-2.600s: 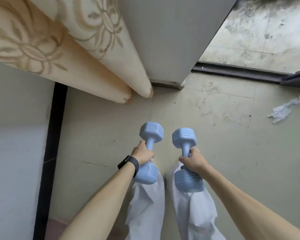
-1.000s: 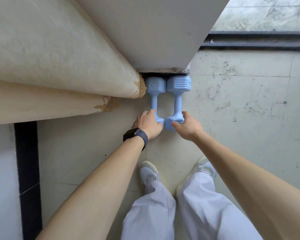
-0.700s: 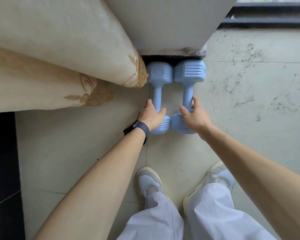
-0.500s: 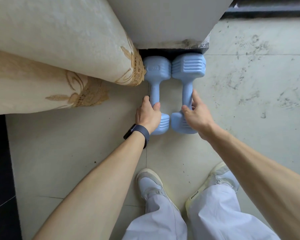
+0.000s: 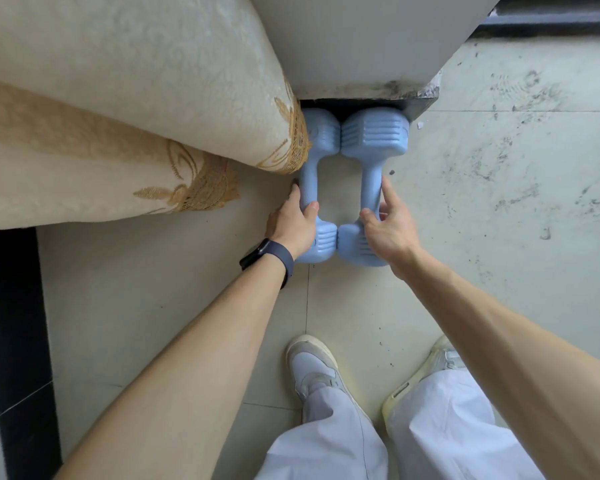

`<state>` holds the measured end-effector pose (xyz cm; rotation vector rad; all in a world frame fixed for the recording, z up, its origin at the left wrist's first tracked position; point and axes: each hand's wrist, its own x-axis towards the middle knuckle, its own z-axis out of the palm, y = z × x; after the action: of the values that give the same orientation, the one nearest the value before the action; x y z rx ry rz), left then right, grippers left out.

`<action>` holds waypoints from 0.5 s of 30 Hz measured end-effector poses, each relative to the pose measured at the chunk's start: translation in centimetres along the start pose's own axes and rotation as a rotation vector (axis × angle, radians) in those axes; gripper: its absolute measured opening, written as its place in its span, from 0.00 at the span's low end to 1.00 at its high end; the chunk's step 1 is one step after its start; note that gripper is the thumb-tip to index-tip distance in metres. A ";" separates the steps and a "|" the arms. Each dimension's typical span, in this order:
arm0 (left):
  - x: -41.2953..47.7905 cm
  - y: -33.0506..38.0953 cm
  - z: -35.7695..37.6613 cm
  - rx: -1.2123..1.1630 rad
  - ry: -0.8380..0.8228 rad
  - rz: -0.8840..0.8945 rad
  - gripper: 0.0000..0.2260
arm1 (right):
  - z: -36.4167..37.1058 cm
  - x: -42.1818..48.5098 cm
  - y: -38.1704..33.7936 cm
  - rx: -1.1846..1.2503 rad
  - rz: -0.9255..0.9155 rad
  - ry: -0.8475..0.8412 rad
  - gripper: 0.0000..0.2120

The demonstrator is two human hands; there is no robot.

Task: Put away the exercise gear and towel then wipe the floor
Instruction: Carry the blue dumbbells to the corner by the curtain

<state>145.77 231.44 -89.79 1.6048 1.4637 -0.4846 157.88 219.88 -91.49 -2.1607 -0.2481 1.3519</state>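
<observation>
Two light-blue dumbbells lie side by side on the tiled floor, their far heads against the foot of a grey wall pillar (image 5: 361, 39). My left hand (image 5: 291, 226), with a dark watch on its wrist, grips the handle of the left dumbbell (image 5: 321, 133), thumb wrapped over it. My right hand (image 5: 390, 230) rests over the near head of the right dumbbell (image 5: 373, 136), with its forefinger straight along the handle and the thumb on the other side. No towel is in view.
A cream curtain (image 5: 153, 98) with gold embroidery hangs at the left, its hem touching the left dumbbell. A black floor strip (image 5: 11, 323) runs down the left edge. A dark door track (image 5: 551, 22) lies at the top right. Smudged tiles (image 5: 516, 168) spread rightward. My shoes (image 5: 312, 368) stand below.
I carried both dumbbells and laid them down by the pillar. My hands moved from their near heads onto the handles, and the right fingers have loosened and spread.
</observation>
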 end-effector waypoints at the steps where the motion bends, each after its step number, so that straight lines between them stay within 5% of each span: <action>1: -0.5 0.0 0.3 0.034 0.029 -0.007 0.25 | -0.2 -0.1 -0.2 -0.038 0.031 -0.009 0.29; 5: -5.6 -0.7 1.5 0.183 0.132 0.041 0.26 | -2.2 -3.9 -0.9 -0.317 0.088 -0.030 0.31; 15: -27.7 3.2 -8.2 0.458 -0.155 0.100 0.23 | -12.9 -29.8 -7.8 -0.614 0.076 -0.228 0.19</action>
<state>140.23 221.90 -62.91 1.9331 1.2039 -0.9143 156.17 208.39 -60.13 -2.5107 -0.7624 1.7357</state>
